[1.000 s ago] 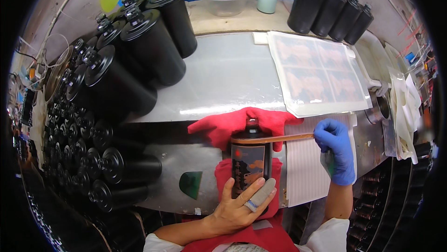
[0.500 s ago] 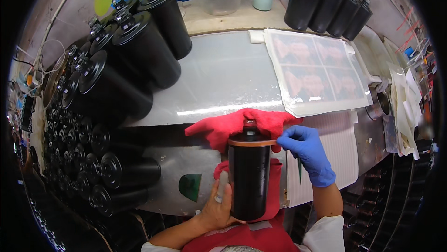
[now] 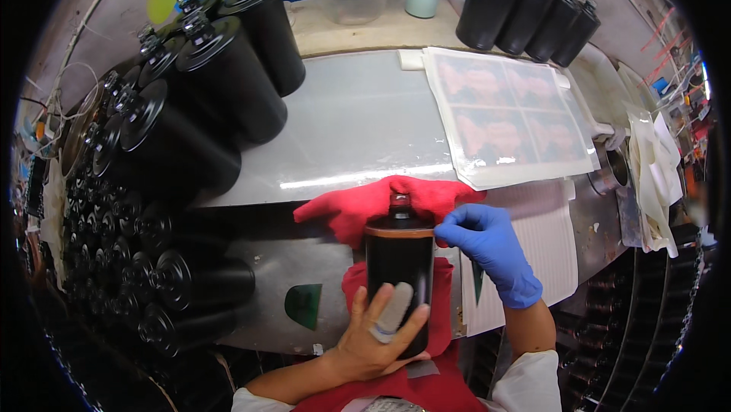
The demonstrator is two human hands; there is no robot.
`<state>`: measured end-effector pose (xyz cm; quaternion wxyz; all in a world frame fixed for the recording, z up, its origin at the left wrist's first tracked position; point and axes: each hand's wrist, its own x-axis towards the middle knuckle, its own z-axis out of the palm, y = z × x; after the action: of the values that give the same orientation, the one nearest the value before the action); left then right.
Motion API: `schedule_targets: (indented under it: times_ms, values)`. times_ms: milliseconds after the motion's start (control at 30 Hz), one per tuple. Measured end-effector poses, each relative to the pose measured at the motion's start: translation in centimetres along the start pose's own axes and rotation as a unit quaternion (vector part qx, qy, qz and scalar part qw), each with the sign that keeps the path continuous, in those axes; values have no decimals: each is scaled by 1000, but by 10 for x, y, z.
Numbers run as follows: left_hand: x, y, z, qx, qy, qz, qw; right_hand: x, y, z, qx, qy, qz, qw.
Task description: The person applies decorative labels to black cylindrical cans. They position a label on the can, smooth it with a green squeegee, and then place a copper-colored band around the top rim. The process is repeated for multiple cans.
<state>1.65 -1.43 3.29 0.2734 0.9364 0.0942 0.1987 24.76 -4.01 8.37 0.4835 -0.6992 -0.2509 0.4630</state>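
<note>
Worktop (image 3: 358, 122), grey metal: bare stretch between the black bottles (image 3: 236, 77) at left and the printed sheet (image 3: 502, 115) at right; curved front edge close to the wearer. Single black bottle (image 3: 397, 260): on red cloth (image 3: 335, 210), near that edge, neck pointing away. Brown strip (image 3: 396, 233): across the bottle, just below its shoulder. Right hand (image 3: 487, 248), blue-gloved: thumb and forefinger fingers pinched together on the strip's end. Left hand (image 3: 373, 340): fingers spread apart, resting on the bottle's lower body. Green plate (image 3: 303, 305): left of the bottle, apart.
</note>
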Motion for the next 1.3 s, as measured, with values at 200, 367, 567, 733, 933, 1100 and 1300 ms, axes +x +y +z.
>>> schedule_targets:
  times_ms: [200, 367, 567, 733, 933, 1100, 1300]
  values:
    - [-28, -33, 21, -198, 57, -15, 978, -6, -16, 27, -53, 14, -61, 997]
    - [-14, -14, 1, -104, 56, -5, 993, -3, -32, 16, -17, -36, 69, 997]
    - [2, -6, 0, -36, 30, -8, 999, -2, -24, 8, -33, -33, 24, 999]
    - [2, -8, 1, -38, 48, -4, 998, -10, -37, 10, -9, -32, 56, 998]
    - [0, -9, 4, -34, 52, -2, 998, -6, -30, 7, -18, -7, 66, 998]
    - [-8, -13, 10, -54, 76, -2, 996, -1, -23, 8, -36, 3, 63, 997]
    - [-18, -23, 10, -149, 69, -17, 986, 0, -15, 12, -33, 7, 15, 999]
